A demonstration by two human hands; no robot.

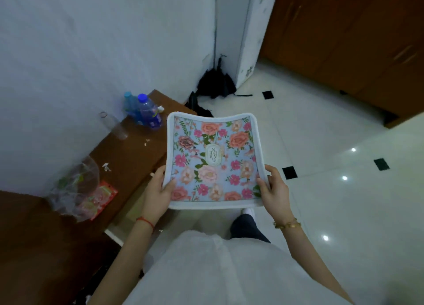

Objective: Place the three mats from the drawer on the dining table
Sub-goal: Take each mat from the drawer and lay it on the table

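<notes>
While two capped plastic bottles point(143, 111) stand at the far end of the brown table point(128, 158), whether they hold liquid is unclear, and a clear plastic bag point(73, 190) nearer holds blurred colourful items beside a red packet point(103, 198). Held in the air over the white tiled floor point(321, 167), the floral mat point(213, 160) shows pink and peach flowers on pale blue with a white border. Left hand point(159, 190) and right hand point(274, 191) each close on a near side edge, thumbs on top.

One head-worn wide view looks steeply down, close over the tiled floor point(321, 167).
</notes>
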